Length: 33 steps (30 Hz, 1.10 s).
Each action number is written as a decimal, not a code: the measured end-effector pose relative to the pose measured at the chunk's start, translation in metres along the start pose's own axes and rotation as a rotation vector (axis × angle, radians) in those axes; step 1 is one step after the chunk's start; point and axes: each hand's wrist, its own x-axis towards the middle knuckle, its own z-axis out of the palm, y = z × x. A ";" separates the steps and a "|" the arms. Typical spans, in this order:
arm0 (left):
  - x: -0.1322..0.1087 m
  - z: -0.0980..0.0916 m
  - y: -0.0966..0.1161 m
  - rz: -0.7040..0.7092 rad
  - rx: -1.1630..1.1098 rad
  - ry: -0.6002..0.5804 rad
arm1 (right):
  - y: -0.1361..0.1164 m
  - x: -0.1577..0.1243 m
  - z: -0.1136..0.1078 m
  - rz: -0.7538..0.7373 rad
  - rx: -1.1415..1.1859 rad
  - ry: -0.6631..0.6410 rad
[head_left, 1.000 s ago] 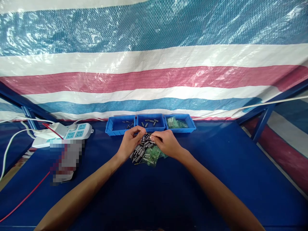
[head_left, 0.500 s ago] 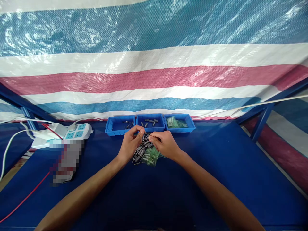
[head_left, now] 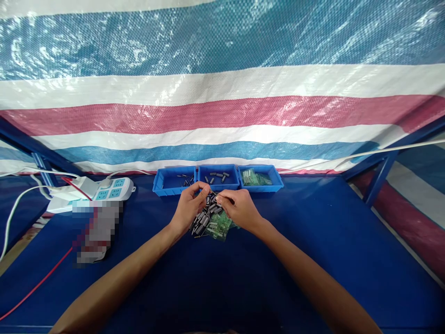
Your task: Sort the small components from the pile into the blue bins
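Note:
My left hand [head_left: 190, 204] and my right hand [head_left: 239, 207] face each other above a loose pile of small grey cylindrical pieces [head_left: 200, 223]. Both are closed, thumb against index finger. What looks like a thin sliver shows between the two pinches, too small to name. Green clear packets [head_left: 219, 226] with pale strips inside lie against the pile's right side. Just beyond my fingers, a left blue bin [head_left: 163, 190] holds a few thin dark pins, a middle blue bin [head_left: 233, 186] several short grey cylinders, and a right blue bin [head_left: 269, 188] more green packets.
A white power strip [head_left: 129, 189] with plugs and cables sits at the left, near a blurred-out item [head_left: 100, 234]. A red cable [head_left: 41, 282] runs along the blue table [head_left: 313, 232]. Behind the bins hangs a striped tarp [head_left: 222, 113], with blue frame bars [head_left: 380, 176] at the sides.
Both hands stay over the pile in nearly the same place. My fingertips have drawn slightly apart, and a thin sliver shows between them. The whole view has shifted slightly.

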 end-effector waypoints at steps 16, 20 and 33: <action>0.004 -0.001 0.001 0.009 0.042 0.020 | 0.006 0.002 0.001 -0.047 -0.063 0.057; 0.005 -0.002 0.001 -0.021 0.022 0.000 | 0.006 0.002 0.001 -0.040 -0.063 0.056; 0.003 -0.002 0.004 -0.104 -0.067 -0.053 | 0.005 0.002 -0.001 -0.037 -0.057 0.070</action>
